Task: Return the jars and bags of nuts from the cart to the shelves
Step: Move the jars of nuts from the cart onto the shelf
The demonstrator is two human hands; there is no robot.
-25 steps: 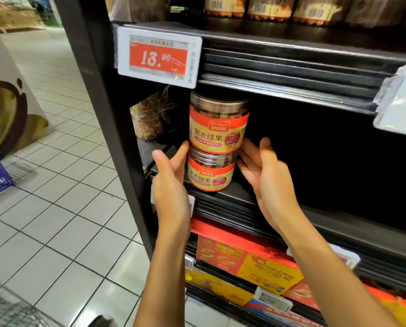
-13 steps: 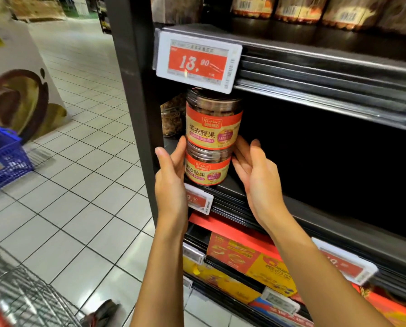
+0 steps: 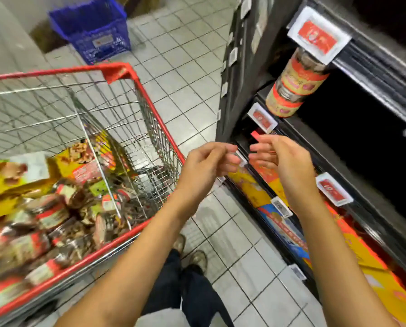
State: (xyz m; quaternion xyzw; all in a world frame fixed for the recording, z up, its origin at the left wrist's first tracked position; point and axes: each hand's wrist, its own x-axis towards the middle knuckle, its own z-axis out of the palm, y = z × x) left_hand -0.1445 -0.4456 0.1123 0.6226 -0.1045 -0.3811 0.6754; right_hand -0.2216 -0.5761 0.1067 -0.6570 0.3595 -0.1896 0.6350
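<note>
Holding bags of nuts point(image 3: 32, 208), the cart point(image 3: 136, 76) sits beside both empty, loosely curled hands point(image 3: 205, 165) point(image 3: 283, 159).

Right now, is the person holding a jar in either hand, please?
No: the left hand and right hand are both empty, while the two stacked jars stand on the shelf.

jars point(image 3: 291, 90): two stacked, red-and-yellow labels, upright at left end of dark shelf point(image 3: 353, 142) | bags of nuts point(image 3: 43, 204): yellow and red-brown packs heaped in cart | cart point(image 3: 150, 109): red-rimmed wire, left of shelves, part full
</note>
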